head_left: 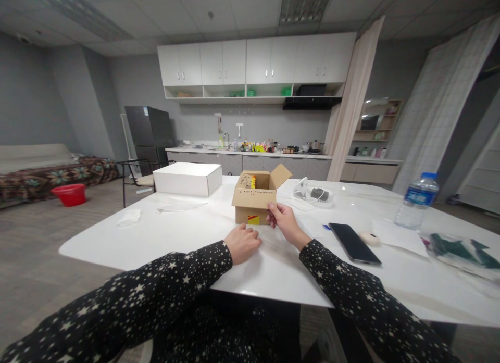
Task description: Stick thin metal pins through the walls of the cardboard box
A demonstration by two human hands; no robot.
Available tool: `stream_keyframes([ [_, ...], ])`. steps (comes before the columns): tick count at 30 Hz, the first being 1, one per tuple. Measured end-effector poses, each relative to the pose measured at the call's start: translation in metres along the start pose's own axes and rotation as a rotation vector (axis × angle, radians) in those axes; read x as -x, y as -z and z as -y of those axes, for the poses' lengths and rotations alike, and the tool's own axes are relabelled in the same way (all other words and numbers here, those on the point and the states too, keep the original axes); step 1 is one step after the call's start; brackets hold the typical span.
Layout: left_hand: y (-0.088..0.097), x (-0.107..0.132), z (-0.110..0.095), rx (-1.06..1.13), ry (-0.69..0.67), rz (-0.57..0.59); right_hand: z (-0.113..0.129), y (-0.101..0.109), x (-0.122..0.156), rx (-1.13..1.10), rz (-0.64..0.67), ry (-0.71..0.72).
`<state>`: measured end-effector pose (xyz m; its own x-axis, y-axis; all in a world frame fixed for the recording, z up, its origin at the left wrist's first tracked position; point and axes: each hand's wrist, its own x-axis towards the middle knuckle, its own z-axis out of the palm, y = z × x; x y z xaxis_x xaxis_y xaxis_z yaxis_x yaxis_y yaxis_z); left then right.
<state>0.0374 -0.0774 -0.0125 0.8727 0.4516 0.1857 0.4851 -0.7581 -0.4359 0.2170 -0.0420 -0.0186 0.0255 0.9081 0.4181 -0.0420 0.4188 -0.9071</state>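
A small brown cardboard box (242, 215) with a red and yellow label stands on the white table, its top flaps folded outward. Inside it, on the left, is something with a yellow and red edge that I cannot make out. My right hand (287, 223) is closed at the box's right front corner, thumb and fingers pinching the front flap. Just in front of the box, my left hand (242, 244) rests on the table with its fingers curled in, and no object shows in it.
A larger white box (187, 179) stands at the back left of the table (156, 248). To the right lie a white device with a cable (318, 195), a phone (354, 243), a round beige object (369, 238), a water bottle (417, 201) and a plastic bag (464, 253).
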Motion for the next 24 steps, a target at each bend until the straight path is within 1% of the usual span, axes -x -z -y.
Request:
stream_keyframes([
  [6, -0.0042, 0.0007, 0.0044, 0.008, 0.006, 0.002, -0.0018, 0.0007, -0.0007, -0.005, 0.001, 0.000],
  [18, 0.0008, -0.0001, 0.0050, -0.001, 0.043, 0.033, -0.0004, 0.0000, -0.0004, -0.006, -0.007, -0.005],
  [24, -0.0001, -0.0011, 0.0080, -0.013, 0.052, 0.058, -0.0013, 0.0004, -0.0005, -0.005, 0.002, 0.004],
])
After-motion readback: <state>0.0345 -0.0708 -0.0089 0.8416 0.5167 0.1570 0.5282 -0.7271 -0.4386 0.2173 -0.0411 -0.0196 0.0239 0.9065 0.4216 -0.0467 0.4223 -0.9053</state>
